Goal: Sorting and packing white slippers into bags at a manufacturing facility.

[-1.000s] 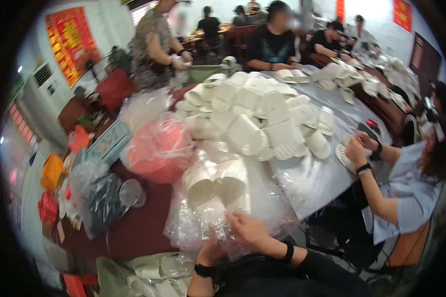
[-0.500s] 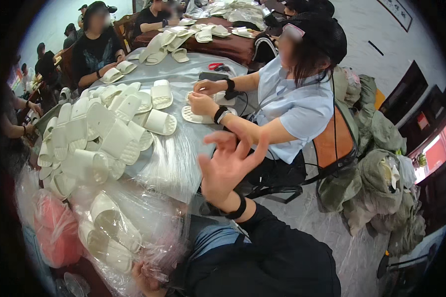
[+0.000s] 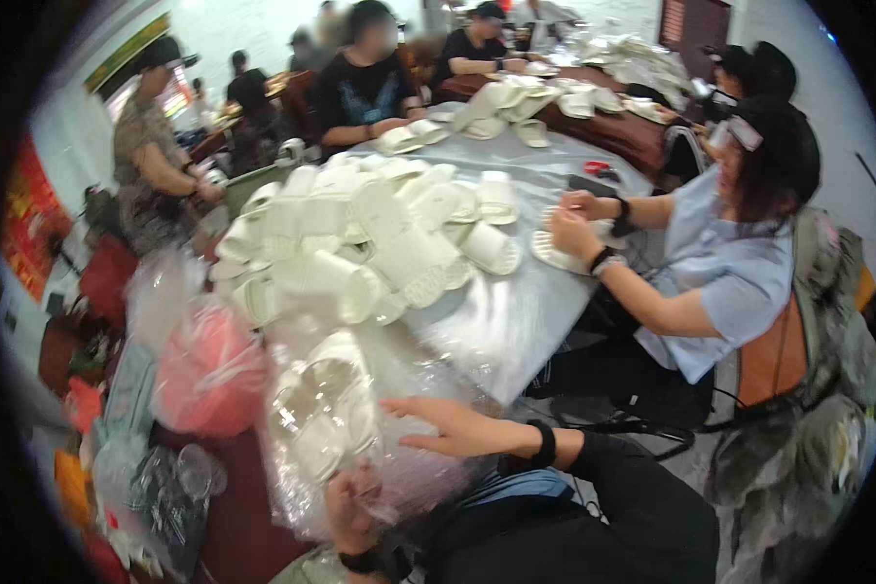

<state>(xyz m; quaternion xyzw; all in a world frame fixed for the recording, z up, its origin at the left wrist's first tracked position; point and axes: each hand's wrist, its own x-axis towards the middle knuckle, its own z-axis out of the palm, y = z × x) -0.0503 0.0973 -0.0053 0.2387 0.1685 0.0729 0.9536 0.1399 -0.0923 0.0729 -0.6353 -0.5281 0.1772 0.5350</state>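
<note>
A pair of white slippers point(image 3: 336, 404) lies inside a clear plastic bag point(image 3: 292, 501) at the near edge of the table. My left hand point(image 3: 353, 508) is closed on the bag's near end, just below the slippers. To the right of them, my right hand point(image 3: 450, 426) points its outstretched fingers at the bag, holding nothing; whether the fingertips touch the plastic I cannot tell. Beyond the bag rises a large heap of white slippers point(image 3: 360, 229). More clear plastic bags point(image 3: 487, 341) are spread on the table to its right.
A pink bundle in plastic point(image 3: 209, 375) stands left of the bag, near a clear cup point(image 3: 200, 471). A co-worker in light blue point(image 3: 715, 282) handles slippers on the right. Other people sit or stand around the grey-covered table point(image 3: 540, 336). Sacks point(image 3: 798, 457) stand at the right.
My right hand has come down and left from its raised, spread position to beside the bag. My left hand still holds the bag. The whole view has turned toward the left.
</note>
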